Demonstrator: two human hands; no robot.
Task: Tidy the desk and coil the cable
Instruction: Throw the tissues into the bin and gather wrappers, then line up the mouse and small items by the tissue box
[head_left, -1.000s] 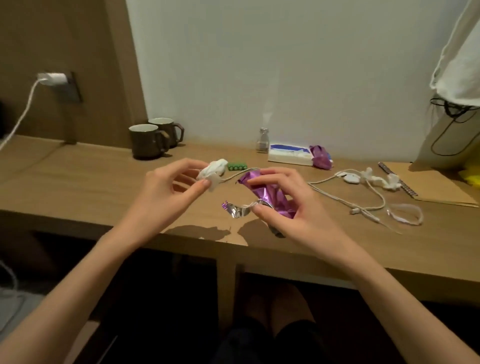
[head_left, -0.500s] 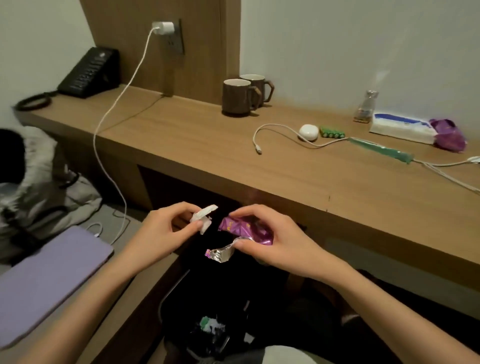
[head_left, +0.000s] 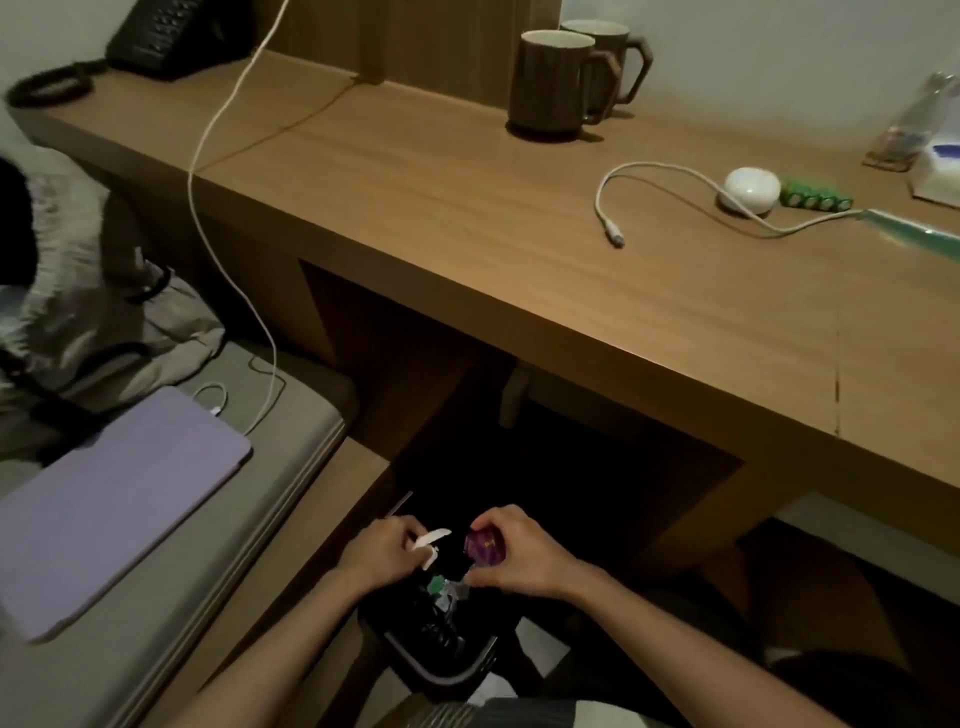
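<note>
Below the wooden desk (head_left: 571, 291) both hands hover over a dark waste bin (head_left: 441, 660) that holds some rubbish. My left hand (head_left: 379, 558) pinches a crumpled white paper scrap (head_left: 431, 540). My right hand (head_left: 519, 553) is closed on a purple foil wrapper (head_left: 484, 548), its silver end hanging down toward the bin. On the desk a loose white cable (head_left: 654, 179) curves past a small white round case (head_left: 751, 189) and ends in a free plug.
Two brown mugs (head_left: 558, 83) stand at the back of the desk, with green batteries (head_left: 818, 197) and a teal packet (head_left: 914, 234) at the right. A black phone (head_left: 166, 31) sits far left. A charger cable (head_left: 228, 208) drops to a lilac tablet (head_left: 104, 509) on the bed.
My view has swung down and left from the desktop to the bin. Both hands have dropped from desk height to just above the bin, still holding the paper scrap and wrapper.
</note>
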